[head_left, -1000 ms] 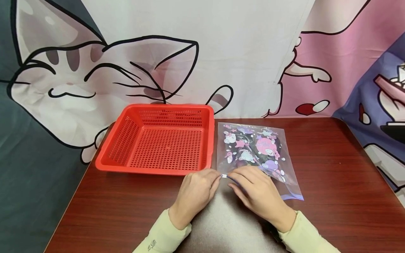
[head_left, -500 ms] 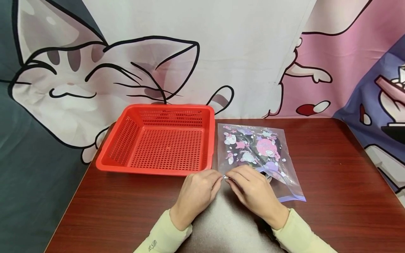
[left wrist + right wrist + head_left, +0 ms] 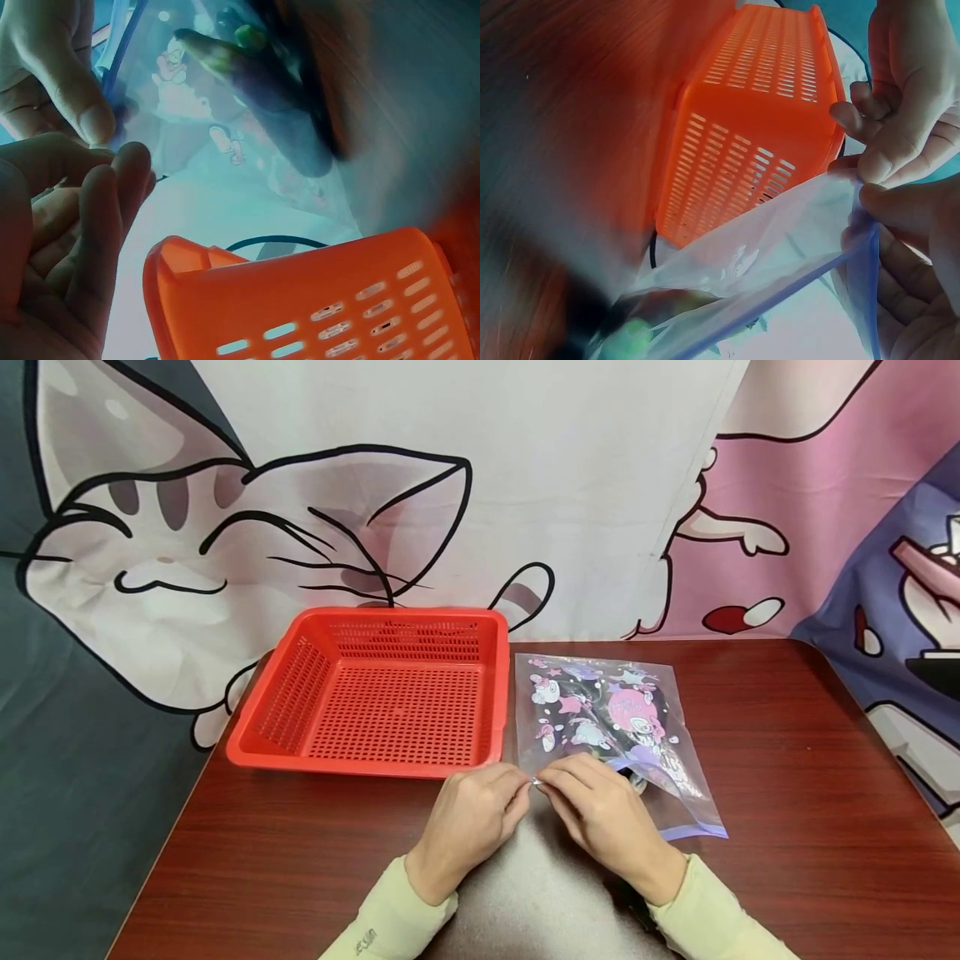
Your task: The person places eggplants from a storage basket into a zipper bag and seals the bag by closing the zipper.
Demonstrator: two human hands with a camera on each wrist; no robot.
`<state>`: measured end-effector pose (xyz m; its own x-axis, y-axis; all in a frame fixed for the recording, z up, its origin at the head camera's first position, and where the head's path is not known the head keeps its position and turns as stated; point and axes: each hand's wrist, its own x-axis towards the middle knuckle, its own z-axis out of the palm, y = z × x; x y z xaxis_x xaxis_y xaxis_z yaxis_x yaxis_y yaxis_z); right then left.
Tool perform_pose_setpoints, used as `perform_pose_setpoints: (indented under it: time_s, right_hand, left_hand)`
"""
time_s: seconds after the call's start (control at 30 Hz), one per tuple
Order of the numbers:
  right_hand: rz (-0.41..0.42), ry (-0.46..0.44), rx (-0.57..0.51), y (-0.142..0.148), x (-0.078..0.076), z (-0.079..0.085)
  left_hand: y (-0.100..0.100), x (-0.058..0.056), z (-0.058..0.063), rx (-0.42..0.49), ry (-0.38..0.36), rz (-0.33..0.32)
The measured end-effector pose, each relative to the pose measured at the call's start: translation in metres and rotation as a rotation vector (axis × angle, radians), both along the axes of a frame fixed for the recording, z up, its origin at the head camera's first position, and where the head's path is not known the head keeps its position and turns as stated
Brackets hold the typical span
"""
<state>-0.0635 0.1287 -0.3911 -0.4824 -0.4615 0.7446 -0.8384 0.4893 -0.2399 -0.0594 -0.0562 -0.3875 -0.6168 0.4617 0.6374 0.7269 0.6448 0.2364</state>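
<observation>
A clear zip bag [image 3: 570, 710] with pink, white and purple cartoon prints lies on the table, its purple-edged mouth toward me. At the mouth's left corner my left hand [image 3: 476, 814] pinches the bag between thumb and fingers. Right beside it, my right hand [image 3: 611, 814] pinches the purple edge [image 3: 866, 255]; a small pale bit shows between the two hands' fingertips. The right wrist view has the mouth's two sides spread apart. Through the plastic, a dark elongated thing [image 3: 277, 112] and a round green piece [image 3: 251, 36] are visible, their kind unclear.
A red slotted plastic basket [image 3: 401, 760] with nothing in it stands left of the bag, close to my left hand. Behind the brown wooden table [image 3: 787, 777] hangs a printed cartoon cloth [image 3: 585, 485].
My right hand has shifted slightly left, toward the left hand. The pale bit between the fingertips shows less than before, and the bag's front right corner has moved slightly right.
</observation>
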Motion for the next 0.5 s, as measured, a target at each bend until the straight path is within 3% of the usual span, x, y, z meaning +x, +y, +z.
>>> perform_pose_setpoints:
  time_s: [0.5]
  right_hand:
    - [-0.008,-0.012,0.001,0.0029,-0.0003,0.0031]
  left_hand:
    - [0.0005,-0.0019,-0.0006,0.046,0.031,-0.032]
